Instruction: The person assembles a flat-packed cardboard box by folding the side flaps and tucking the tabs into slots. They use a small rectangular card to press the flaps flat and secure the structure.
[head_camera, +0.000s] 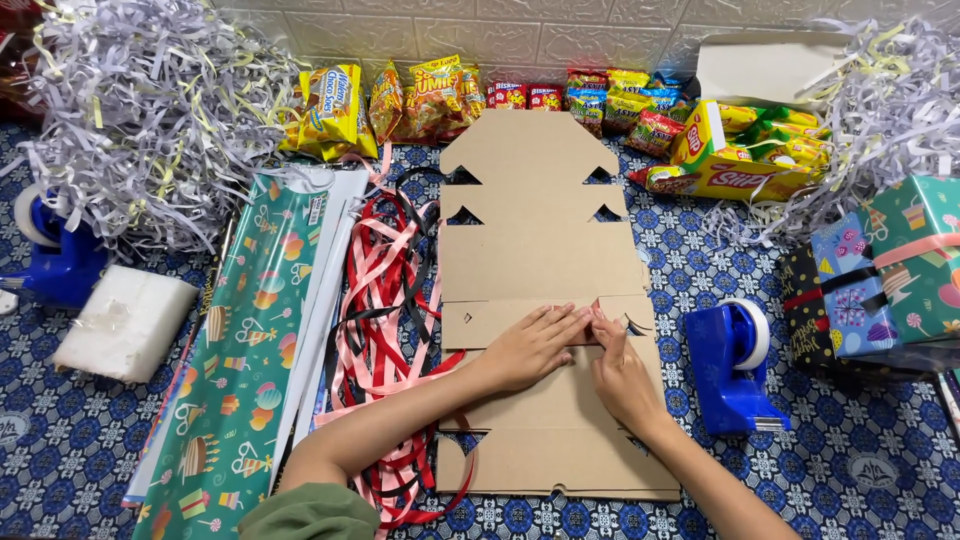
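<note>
Beside the ribbons (385, 300), the flat cardboard box (540, 250) lies mid-table, its long axis running away from the person, left hand (530, 348) pressing it with fingers together, right hand (620, 370) pinching a flap whose edge stays hidden.

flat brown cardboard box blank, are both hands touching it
Touching. The head view shows the left hand lying flat on the flat brown cardboard box blank and the right hand pressing its fold.

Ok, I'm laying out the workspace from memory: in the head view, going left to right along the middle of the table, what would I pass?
White block → patterned wrapping paper roll → ribbons → flat cardboard box with left hand and right hand on it → blue tape dispenser → wrapped gift boxes.
</note>
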